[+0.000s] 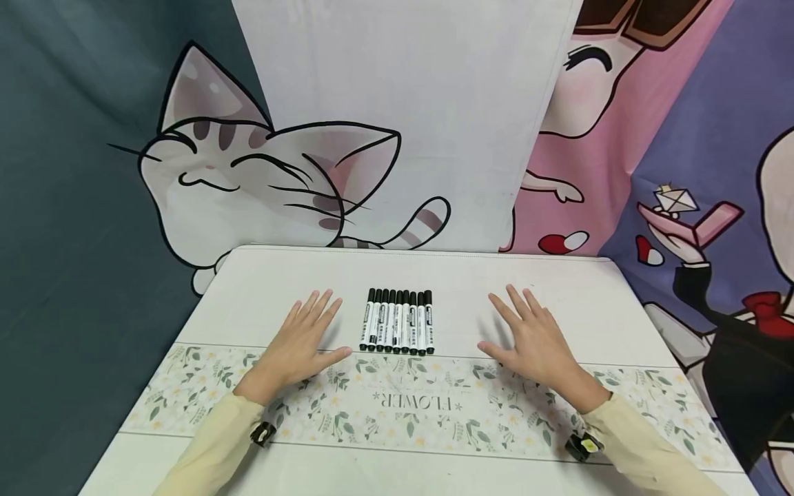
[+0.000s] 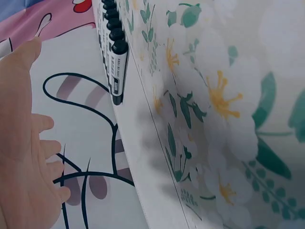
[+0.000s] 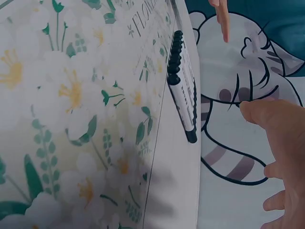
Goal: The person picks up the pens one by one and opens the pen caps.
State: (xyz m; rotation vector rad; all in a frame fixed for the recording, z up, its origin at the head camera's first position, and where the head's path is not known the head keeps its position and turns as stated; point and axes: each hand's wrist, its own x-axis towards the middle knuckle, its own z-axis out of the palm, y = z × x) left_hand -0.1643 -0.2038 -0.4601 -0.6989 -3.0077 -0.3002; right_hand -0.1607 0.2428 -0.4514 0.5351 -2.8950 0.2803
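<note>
Several black-and-white markers [image 1: 397,322] lie side by side in a tight row on the white table, black caps toward the far edge. To the left of the row my left hand [image 1: 304,341] spreads its fingers, holding nothing; its thumb points toward the near end of the row. My right hand [image 1: 533,344] is on the other side, fingers spread and also holding nothing, farther from the markers. The left wrist view shows the row of markers [image 2: 118,71] beyond the left hand [image 2: 24,129]. In the right wrist view the markers [image 3: 183,107] stand left of the right hand [image 3: 286,143].
A floral strip [image 1: 403,406] with the printed word FLOWER, upside down, crosses the table [image 1: 298,269]. Behind the far edge hangs a cloth backdrop [image 1: 397,69] with a cartoon cat. A dark device [image 1: 263,434] sits at the left wrist, another dark device [image 1: 583,446] at the right.
</note>
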